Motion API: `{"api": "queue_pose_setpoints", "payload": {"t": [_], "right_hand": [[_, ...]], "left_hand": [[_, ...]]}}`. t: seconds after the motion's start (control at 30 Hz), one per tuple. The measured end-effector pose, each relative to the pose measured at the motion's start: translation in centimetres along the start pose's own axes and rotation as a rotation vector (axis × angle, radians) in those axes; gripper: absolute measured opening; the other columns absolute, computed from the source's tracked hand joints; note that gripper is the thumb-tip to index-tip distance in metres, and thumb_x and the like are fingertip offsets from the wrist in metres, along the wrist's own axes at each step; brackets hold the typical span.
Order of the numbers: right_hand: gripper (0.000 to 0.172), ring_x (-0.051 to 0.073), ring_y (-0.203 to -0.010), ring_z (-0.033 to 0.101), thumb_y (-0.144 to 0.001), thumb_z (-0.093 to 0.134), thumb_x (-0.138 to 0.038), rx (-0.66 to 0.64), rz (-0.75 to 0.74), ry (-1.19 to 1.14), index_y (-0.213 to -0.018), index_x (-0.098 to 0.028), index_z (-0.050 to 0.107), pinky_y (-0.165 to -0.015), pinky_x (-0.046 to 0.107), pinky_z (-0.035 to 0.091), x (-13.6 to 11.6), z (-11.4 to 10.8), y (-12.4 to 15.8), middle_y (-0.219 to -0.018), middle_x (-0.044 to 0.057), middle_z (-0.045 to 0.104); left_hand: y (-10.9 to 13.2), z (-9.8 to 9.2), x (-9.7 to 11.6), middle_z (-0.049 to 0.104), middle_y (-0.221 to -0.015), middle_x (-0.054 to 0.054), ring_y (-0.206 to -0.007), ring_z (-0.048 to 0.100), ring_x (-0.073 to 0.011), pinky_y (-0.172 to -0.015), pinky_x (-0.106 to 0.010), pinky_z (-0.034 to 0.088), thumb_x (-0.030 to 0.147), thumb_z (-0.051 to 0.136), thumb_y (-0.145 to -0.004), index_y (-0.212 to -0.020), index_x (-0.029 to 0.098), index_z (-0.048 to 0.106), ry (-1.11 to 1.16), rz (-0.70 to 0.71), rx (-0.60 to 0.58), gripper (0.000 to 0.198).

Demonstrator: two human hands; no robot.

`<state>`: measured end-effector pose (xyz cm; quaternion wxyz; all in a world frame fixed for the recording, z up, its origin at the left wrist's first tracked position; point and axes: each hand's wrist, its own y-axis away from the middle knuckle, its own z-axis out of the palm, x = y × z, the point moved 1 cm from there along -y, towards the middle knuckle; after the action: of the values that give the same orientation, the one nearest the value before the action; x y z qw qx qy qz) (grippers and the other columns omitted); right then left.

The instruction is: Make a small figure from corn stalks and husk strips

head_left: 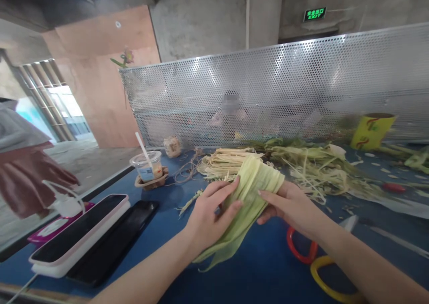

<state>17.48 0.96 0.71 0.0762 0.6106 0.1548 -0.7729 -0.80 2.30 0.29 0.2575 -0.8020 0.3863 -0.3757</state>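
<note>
A pale green corn husk (250, 196), broad and ribbed, is stretched between my two hands above the blue tabletop. My left hand (212, 210) grips its left side, thumb on top and fingers around the edge. On the right edge, my right hand (288, 203) pinches the husk between thumb and fingers. The husk's pointed lower end hangs down behind my left wrist. Just beyond it lies a bundle of dry, straw-coloured husk strips (221, 161). Beneath my right forearm, partly covered, rest scissors with red and yellow handles (320, 268).
Loose husks (311, 161) are heaped at the back right, near a yellow tape roll (373, 132). A drink cup (147, 165), a phone (80, 228) and a black tray-like object (114, 241) sit on the left. A perforated metal screen (268, 89) borders the far side; a person (27, 156) stands left.
</note>
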Motion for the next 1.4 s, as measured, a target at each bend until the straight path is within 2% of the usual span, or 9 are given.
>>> {"api": "queue_pose_setpoints", "payload": {"t": [0.1, 0.2, 0.33, 0.47, 0.63, 0.87, 1.07, 1.3, 1.4], "right_hand": [[0.039, 0.016, -0.071, 0.064, -0.076, 0.06, -0.028, -0.018, -0.002, 0.015, -0.113, -0.017, 0.055, -0.055, 0.027, 0.057, 0.2, -0.1, 0.1, -0.095, 0.008, 0.066], [0.039, 0.017, -0.072, 0.065, -0.077, 0.059, -0.029, -0.021, 0.017, 0.032, -0.114, -0.016, 0.054, -0.057, 0.028, 0.057, 0.3, -0.1, 0.0, -0.097, 0.009, 0.065], [0.039, 0.018, -0.073, 0.065, -0.076, 0.059, -0.029, 0.015, 0.06, 0.043, -0.113, -0.015, 0.055, -0.059, 0.029, 0.058, 0.2, 0.2, 0.0, -0.095, 0.008, 0.066], [0.038, 0.018, -0.07, 0.066, -0.074, 0.061, -0.028, 0.076, 0.066, 0.026, -0.11, -0.016, 0.056, -0.055, 0.028, 0.058, 0.0, 0.3, 0.0, -0.089, 0.006, 0.068], [0.034, 0.016, -0.06, 0.066, -0.073, 0.059, -0.021, 0.168, 0.103, 0.024, -0.106, -0.013, 0.056, -0.048, 0.024, 0.057, 0.1, -0.1, -0.3, -0.078, 0.005, 0.069], [0.02, 0.013, -0.05, 0.062, -0.068, 0.057, -0.015, 0.251, 0.096, 0.0, -0.088, -0.011, 0.061, -0.038, 0.019, 0.052, -0.6, -0.7, -0.3, -0.072, 0.007, 0.069], [0.008, 0.012, -0.042, 0.058, -0.068, 0.056, -0.016, 0.263, 0.11, -0.044, -0.073, -0.012, 0.061, -0.033, 0.018, 0.048, -0.5, -1.4, -0.5, -0.06, 0.006, 0.067], [0.008, 0.009, -0.04, 0.054, -0.068, 0.06, -0.017, 0.196, 0.102, -0.146, -0.075, -0.014, 0.061, -0.03, 0.014, 0.043, -0.1, -0.2, 0.0, -0.062, 0.004, 0.066], [0.003, 0.009, -0.041, 0.054, -0.069, 0.059, -0.013, 0.286, 0.095, -0.182, -0.072, -0.014, 0.061, -0.031, 0.014, 0.045, -0.2, -0.7, 0.0, -0.058, 0.003, 0.064]], "left_hand": [[-0.2, -0.1, 0.0, 0.059, -0.098, -0.011, -0.076, 0.055, -0.0165, -0.06, -0.025, 0.048, 0.033, 0.063, -0.069, -0.113, 0.013, 0.056, 0.007, -0.056, -0.003, 0.049], [-0.6, 0.0, -0.1, 0.063, -0.09, -0.008, -0.073, 0.056, -0.015, -0.059, -0.024, 0.047, 0.027, 0.053, -0.077, -0.107, 0.017, 0.061, 0.047, -0.192, -0.053, 0.032], [-1.1, -0.1, -0.2, 0.063, -0.095, -0.006, -0.088, 0.056, -0.0174, -0.074, -0.026, 0.045, 0.023, 0.045, -0.08, -0.086, 0.02, 0.068, 0.019, -0.195, -0.06, 0.024], [-1.4, -0.4, -0.8, 0.062, -0.073, -0.003, -0.069, 0.055, -0.0151, -0.064, -0.023, 0.043, 0.031, 0.043, -0.082, -0.067, 0.014, 0.065, 0.123, -0.369, -0.013, 0.032], [-1.6, -0.5, -2.1, 0.061, -0.065, -0.001, -0.059, 0.052, -0.0126, -0.056, -0.021, 0.041, 0.04, 0.046, -0.079, -0.07, 0.014, 0.063, 0.369, -0.54, -0.033, 0.033], [-2.1, -0.8, -3.1, 0.055, -0.055, 0.002, -0.044, 0.048, -0.0097, -0.044, -0.02, 0.041, 0.047, 0.056, -0.069, -0.077, 0.015, 0.06, 0.666, -0.776, 0.146, 0.033], [-2.1, -0.7, -3.6, 0.051, -0.051, 0.004, -0.041, 0.045, -0.007, -0.041, -0.017, 0.036, 0.047, 0.057, -0.07, -0.076, 0.015, 0.058, 0.656, -0.723, 0.194, 0.032], [-1.8, 0.1, -2.2, 0.052, -0.05, 0.005, -0.033, 0.043, -0.0056, -0.032, -0.015, 0.032, 0.045, 0.052, -0.073, -0.073, 0.017, 0.048, 0.787, -0.759, 0.104, 0.029], [-1.8, 0.5, -1.6, 0.051, -0.048, 0.005, -0.028, 0.038, -0.0042, -0.028, -0.014, 0.028, 0.045, 0.051, -0.073, -0.069, 0.017, 0.043, 0.828, -0.785, 0.117, 0.029]]}}
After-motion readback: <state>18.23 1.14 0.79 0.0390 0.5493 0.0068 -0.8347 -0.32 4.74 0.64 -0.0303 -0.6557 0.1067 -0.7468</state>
